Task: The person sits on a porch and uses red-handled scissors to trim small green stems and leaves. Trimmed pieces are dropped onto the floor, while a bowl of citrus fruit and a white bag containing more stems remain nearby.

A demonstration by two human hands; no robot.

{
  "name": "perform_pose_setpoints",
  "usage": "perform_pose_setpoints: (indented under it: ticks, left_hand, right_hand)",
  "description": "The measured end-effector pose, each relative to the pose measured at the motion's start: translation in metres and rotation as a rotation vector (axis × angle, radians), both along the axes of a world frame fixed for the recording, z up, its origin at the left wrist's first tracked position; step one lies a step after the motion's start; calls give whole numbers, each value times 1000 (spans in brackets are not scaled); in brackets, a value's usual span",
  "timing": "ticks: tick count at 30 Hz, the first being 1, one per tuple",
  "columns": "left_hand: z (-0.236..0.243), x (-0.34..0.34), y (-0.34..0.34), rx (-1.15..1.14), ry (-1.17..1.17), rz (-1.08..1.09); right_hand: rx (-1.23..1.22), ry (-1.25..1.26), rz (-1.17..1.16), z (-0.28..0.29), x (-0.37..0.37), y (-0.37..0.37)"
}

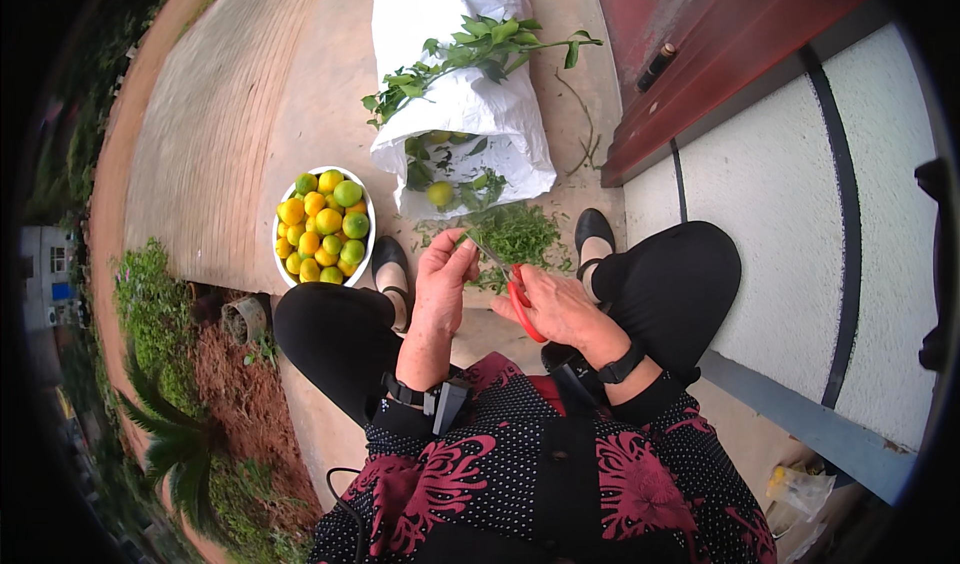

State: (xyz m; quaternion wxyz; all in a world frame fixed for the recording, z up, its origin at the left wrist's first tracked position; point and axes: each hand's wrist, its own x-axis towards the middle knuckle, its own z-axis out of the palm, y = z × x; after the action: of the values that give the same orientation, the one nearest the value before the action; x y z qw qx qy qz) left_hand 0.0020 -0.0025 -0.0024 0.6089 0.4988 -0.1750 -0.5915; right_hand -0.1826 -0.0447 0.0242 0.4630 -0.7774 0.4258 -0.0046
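Observation:
My right hand [562,309] grips a pair of scissors [523,314] with red handles, its blades pointing up and left toward my other hand. The fingers of my left hand [445,272] are pinched on a bit of green leaf or stem [463,240] at the blade tips. Below and beyond the hands, a heap of cut green leaves [520,234] lies on the ground between my feet. Just past it is the mouth of a white woven sack [455,24], with a green-yellow citrus fruit [440,195] and leafy sprigs inside.
A white bowl [371,226] full of green and orange citrus fruits [328,221] stands left, beside my foot. A leafy branch [480,52] lies across the sack. A bare twig [588,129] lies near the red door [735,49]. Plants and red soil [240,394] border the concrete at left.

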Motion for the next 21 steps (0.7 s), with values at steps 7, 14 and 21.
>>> perform_pose_setpoints:
  ticks: [7, 14, 21]
  left_hand:
    - [-1, -2, 1, 21, -50, -66]
    - [-3, -1, 2, 62, -63, -70]
    - [-10, -2, 4, 88, -61, -70]
  right_hand:
    - [-41, -42, -13, -1, -1, 0]
    - [-22, -2, 25, -3, -1, 1]
    - [-53, 43, 42, -7, -1, 3]
